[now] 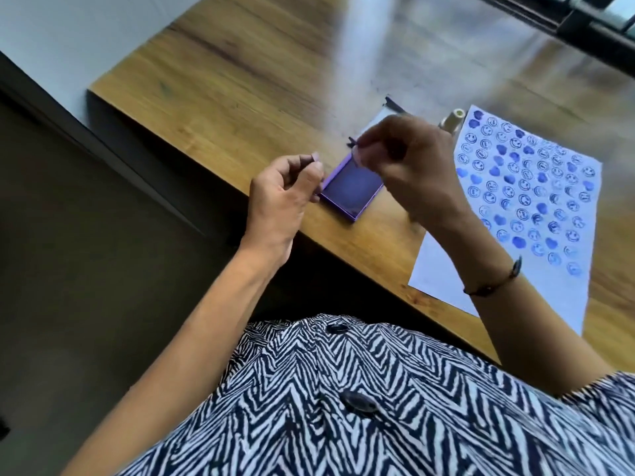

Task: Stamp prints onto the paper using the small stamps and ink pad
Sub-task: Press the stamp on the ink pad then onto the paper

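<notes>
A purple ink pad (350, 188) lies open near the table's front edge. Its clear lid (376, 123) is folded back behind it. My right hand (412, 166) hovers over the pad's far end with its fingertips pinched on a small pale piece that looks like a small stamp; blur hides its shape. My left hand (283, 197) sits at the pad's left side, fingers curled, thumb touching the pad's edge, nothing visible in it. To the right lies the white paper (443, 269), its upper part covered with blue smiley and heart prints. A cream stamp (453, 121) stands at the paper's far edge.
The wooden table (240, 80) extends far and left of the pad; its front edge runs diagonally just below my left hand. A dark window frame (584, 25) crosses the top right. My patterned shirt fills the bottom of the view.
</notes>
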Demonstrator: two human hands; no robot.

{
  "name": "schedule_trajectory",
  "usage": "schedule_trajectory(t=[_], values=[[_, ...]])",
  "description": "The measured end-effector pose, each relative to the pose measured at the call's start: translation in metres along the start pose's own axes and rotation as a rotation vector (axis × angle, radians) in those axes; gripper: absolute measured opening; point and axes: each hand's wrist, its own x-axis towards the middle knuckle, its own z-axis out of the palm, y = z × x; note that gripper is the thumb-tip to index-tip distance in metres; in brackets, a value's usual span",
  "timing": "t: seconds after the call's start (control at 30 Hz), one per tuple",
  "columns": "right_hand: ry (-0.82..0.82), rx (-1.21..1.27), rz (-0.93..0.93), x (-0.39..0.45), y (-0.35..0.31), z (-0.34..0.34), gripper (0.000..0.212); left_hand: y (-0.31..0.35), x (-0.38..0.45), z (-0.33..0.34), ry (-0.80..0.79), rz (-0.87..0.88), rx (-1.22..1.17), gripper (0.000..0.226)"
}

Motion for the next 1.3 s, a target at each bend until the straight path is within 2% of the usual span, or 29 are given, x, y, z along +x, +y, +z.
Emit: schedule_trajectory(t=[0.03,0.1,0.17,0.23,0.33,0.47,0.67,0.93,1.13,1.3], values=[[-0.032,-0.205,-0.106,-0.002,0.003,0.005,0.011,-0.001,-0.001,-0.002,0.035,-0.018,-0.021,0.005],[-0.211,-0.505,-0.268,-0.013,0.008,0.022,0.01,-0.003,-0.003,-0.003,0.072,-0.037,-0.041,0.007],[-0.32,-0.597,-0.306,-0.014,0.008,0.029,0.008,-0.004,-0.005,0.0,0.07,-0.047,-0.046,0.008],[-0.344,-0.577,-0.266,-0.003,0.006,0.024,0.01,-0.005,-0.007,0.0,0.076,-0.049,-0.05,0.008],[-0.304,-0.582,-0.315,0.004,0.008,0.021,0.013,-0.008,-0.005,-0.001,0.09,-0.055,-0.062,0.009],[-0.402,-0.588,-0.255,0.004,0.008,0.022,0.012,-0.013,-0.012,0.001,0.106,-0.08,-0.052,0.013],[-0.416,-0.554,-0.219,0.015,0.012,0.019,0.013,-0.015,-0.016,0.005,0.062,-0.107,-0.039,0.009],[-0.341,-0.605,-0.168,0.026,0.016,0.012,0.018,-0.016,-0.02,0.012,0.003,-0.132,0.008,0.009],[-0.343,-0.576,-0.121,0.026,0.019,0.012,0.018,-0.015,-0.023,0.016,-0.008,-0.146,0.065,0.01],[-0.315,-0.576,-0.115,0.026,0.022,0.008,0.016,-0.013,-0.023,0.017,-0.002,-0.143,0.091,0.003]])
